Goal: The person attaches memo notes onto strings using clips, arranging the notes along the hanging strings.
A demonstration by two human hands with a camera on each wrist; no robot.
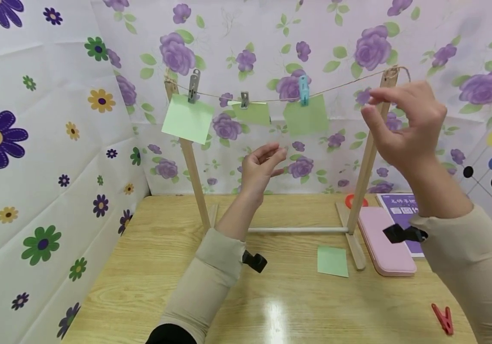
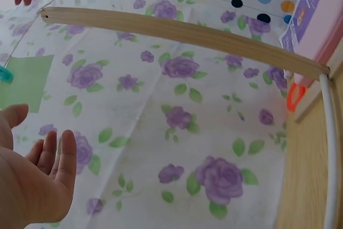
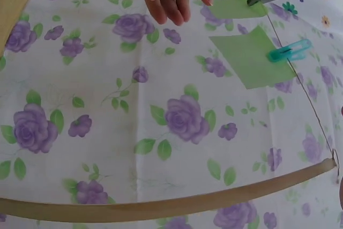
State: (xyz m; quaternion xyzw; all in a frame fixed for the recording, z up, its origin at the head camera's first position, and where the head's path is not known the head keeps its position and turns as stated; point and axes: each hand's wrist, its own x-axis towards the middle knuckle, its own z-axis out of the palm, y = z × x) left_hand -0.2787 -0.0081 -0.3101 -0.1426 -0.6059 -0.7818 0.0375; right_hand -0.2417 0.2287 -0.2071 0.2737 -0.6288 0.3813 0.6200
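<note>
Three green paper notes hang from a thin string tied between two wooden posts. A grey clothespin grips the left note, and a small grey clip holds the folded-looking middle note. On the right note sits a blue clothespin. Below the line, my left hand hangs in the air with loosely bent fingers and nothing in them. My right hand is raised beside the top of the right post, thumb and index finger apart, also holding nothing.
A fourth green note lies on the wooden table near the right foot of the stand. Farther right are a pink case, a purple book and a red clothespin. A white rod joins the posts low down.
</note>
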